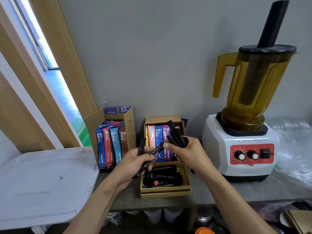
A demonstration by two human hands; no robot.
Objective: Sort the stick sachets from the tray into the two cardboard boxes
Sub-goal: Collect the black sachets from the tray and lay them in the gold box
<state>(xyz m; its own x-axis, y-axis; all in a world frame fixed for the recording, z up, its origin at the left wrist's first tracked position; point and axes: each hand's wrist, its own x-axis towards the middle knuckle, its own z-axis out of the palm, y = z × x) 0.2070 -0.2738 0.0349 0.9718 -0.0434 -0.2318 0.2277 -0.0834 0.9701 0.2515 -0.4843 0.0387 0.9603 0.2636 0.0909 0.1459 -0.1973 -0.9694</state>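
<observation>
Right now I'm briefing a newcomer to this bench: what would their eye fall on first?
The blender with its amber jug towers at the right by the wall. In the middle, the left hand grips black stick sachets and the right hand grips a fanned bundle of them above the shallow cardboard box. Left of that, a taller cardboard box shows bright blue and red sachets standing on end.

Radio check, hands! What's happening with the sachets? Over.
Left-hand grip pinches thin black stick sachets. Right-hand grip holds a fanned bundle of black sachets over the divided brown cardboard box. Path clear.
</observation>
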